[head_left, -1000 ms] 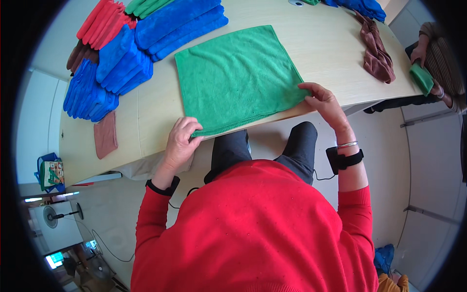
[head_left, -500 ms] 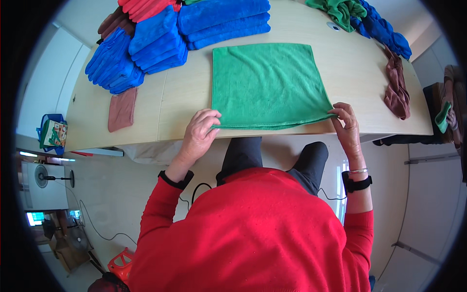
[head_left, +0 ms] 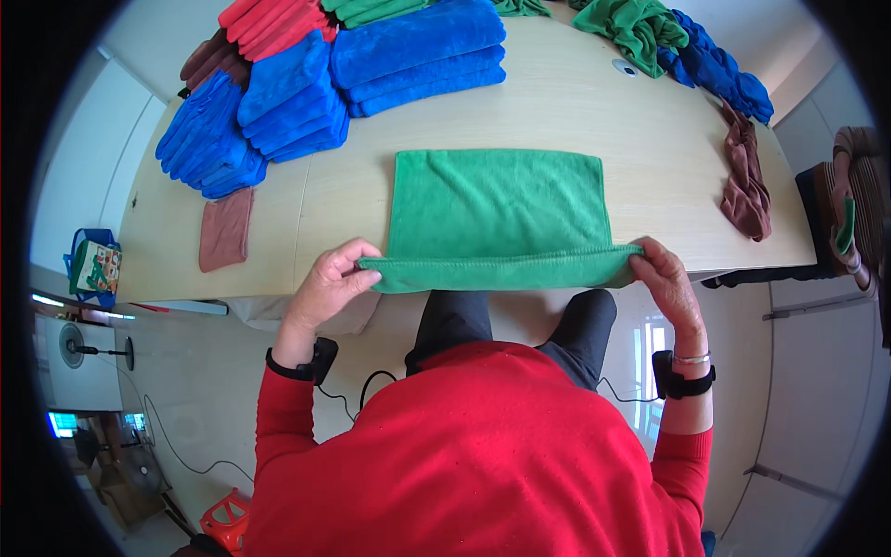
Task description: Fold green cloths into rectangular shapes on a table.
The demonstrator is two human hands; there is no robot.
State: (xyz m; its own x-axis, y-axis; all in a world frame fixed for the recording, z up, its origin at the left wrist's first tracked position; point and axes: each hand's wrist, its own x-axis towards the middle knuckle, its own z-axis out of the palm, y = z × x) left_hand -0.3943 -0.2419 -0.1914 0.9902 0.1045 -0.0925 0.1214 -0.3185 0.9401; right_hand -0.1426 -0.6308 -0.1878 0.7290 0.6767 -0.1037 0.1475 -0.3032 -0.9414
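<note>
A green towel (head_left: pixel 501 200) lies spread before me, its near part hanging over the table's front edge. My left hand (head_left: pixel 329 278) pinches the left corner of the near hem. At the opposite corner, my right hand (head_left: pixel 666 277) grips the same hem between thumb and fingers. The stitched hem runs fairly straight between both hands, with the near strip of cloth raised or turned over toward the far part. Both hands are just beyond the table edge, above my lap.
Folded blue towels (head_left: pixel 418 56) are stacked at the back left, near red towels (head_left: pixel 278 28) and a small brown cloth (head_left: pixel 225 229). Crumpled green cloth (head_left: pixel 640 32), blue cloth (head_left: pixel 719 65) and a brown cloth (head_left: pixel 745 176) lie at the right. Another person's hand (head_left: pixel 843 218) holds green cloth at far right.
Both hands have drawn the near hem toward me, sliding the towel past the table's front edge. Less of it now lies on the tabletop. My hands are slightly farther apart.
</note>
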